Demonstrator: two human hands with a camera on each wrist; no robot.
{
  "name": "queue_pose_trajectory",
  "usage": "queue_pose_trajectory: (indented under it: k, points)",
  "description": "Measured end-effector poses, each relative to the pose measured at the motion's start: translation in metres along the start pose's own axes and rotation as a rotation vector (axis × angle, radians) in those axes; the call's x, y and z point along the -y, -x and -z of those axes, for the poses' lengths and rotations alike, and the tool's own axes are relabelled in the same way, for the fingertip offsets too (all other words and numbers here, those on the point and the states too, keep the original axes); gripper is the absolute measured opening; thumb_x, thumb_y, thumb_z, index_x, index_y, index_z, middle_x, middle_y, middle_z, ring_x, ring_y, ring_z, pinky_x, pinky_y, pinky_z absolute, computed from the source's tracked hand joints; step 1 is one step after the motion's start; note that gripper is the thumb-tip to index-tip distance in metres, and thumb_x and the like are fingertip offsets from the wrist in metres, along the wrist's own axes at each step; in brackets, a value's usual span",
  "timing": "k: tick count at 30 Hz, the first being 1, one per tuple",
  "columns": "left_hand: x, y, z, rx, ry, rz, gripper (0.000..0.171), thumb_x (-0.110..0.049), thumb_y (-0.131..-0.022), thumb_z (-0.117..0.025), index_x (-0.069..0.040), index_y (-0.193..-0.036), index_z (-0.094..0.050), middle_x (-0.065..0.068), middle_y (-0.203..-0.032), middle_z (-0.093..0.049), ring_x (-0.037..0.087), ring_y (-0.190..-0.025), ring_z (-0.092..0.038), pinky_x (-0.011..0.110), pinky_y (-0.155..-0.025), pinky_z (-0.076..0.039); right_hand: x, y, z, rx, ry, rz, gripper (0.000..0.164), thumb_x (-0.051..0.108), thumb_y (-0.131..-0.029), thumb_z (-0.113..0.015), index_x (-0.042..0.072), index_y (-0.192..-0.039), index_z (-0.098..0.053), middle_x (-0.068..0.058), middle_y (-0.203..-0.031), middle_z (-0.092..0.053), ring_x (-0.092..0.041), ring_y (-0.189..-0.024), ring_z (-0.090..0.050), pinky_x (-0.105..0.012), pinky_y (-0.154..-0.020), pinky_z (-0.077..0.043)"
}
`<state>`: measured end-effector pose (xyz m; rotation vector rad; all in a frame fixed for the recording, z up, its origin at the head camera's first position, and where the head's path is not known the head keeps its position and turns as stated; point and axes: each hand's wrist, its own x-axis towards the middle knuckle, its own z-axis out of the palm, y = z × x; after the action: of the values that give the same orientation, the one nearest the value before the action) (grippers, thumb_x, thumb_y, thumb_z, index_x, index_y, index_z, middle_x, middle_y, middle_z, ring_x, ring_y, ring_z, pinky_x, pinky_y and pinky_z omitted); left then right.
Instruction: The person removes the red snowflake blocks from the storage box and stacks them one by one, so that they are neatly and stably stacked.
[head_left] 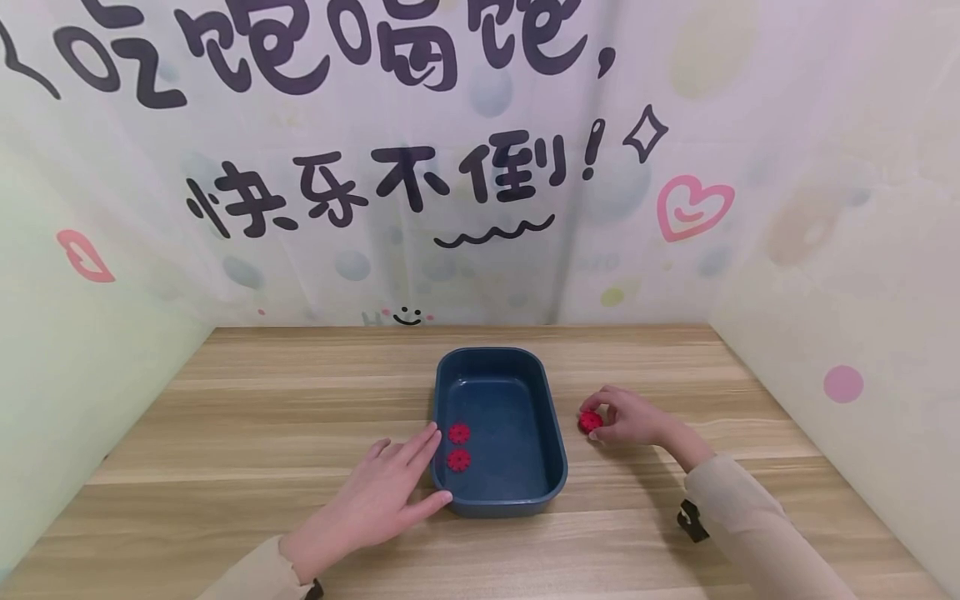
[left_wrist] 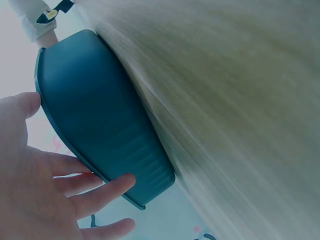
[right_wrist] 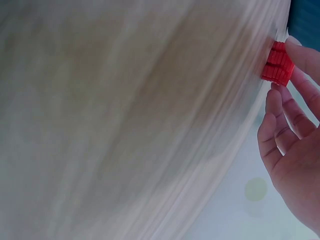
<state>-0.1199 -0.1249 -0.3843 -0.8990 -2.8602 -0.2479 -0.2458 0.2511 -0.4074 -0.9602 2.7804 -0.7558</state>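
My right hand (head_left: pixel 633 418) is to the right of the tray, its thumb and fingertips pinching a small stack of red notched discs (head_left: pixel 590 422) low at the tabletop. In the right wrist view, the ridged sides of the red stack (right_wrist: pixel 276 64) show in layers between the thumb and fingers of the right hand (right_wrist: pixel 300 160). A dark blue rectangular tray (head_left: pixel 502 417) stands mid-table. Inside, along its left side, lie two red notched discs (head_left: pixel 459 433), one nearer me. My left hand (head_left: pixel 378 500) rests straight-fingered against the tray's left rim; the left wrist view shows these fingers along the tray's outer wall (left_wrist: pixel 95 105).
The wood-grain table (head_left: pixel 300 400) runs back to a white printed curtain (head_left: pixel 420 275) with black characters. Pale walls, such as the right one (head_left: pixel 847 317), close in both sides. A black band (head_left: pixel 692 522) sits by the right sleeve.
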Motion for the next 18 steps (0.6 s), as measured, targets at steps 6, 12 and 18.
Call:
queue_pose_trajectory:
  k: [6,12,18]
  points:
    - [0.001,0.0,-0.001,-0.001,-0.011,-0.002,0.072,-0.057,-0.086,-0.038,-0.002,-0.132,-0.039,0.009,-0.138,-0.033,0.022,-0.114,-0.043,0.05,-0.09,-0.031,-0.001,-0.001,-0.001,-0.005,-0.009,-0.004,0.031,0.016,-0.073,-0.071,0.01,-0.101,-0.06,0.002,-0.089,-0.051,-0.012,-0.067,-0.048,-0.028,-0.061,-0.042]
    - [0.001,0.0,-0.001,-0.008,-0.013,-0.007,0.071,-0.056,-0.086,-0.039,-0.001,-0.132,-0.04,0.009,-0.138,-0.033,0.022,-0.114,-0.044,0.05,-0.09,-0.031,0.001,0.0,0.005,-0.037,-0.081,0.021,0.035,0.016,-0.077,-0.067,0.002,-0.108,-0.057,-0.008,-0.099,-0.055,-0.015,-0.07,-0.051,-0.029,-0.063,-0.044]
    - [0.001,0.0,-0.001,-0.009,-0.018,-0.01,0.072,-0.058,-0.086,-0.037,-0.001,-0.132,-0.04,0.009,-0.138,-0.034,0.021,-0.114,-0.044,0.05,-0.09,-0.031,0.002,0.0,0.02,-0.195,-0.109,0.032,0.026,0.011,-0.082,-0.061,0.001,-0.107,-0.058,-0.017,-0.1,-0.057,-0.018,-0.074,-0.052,-0.032,-0.064,-0.044]
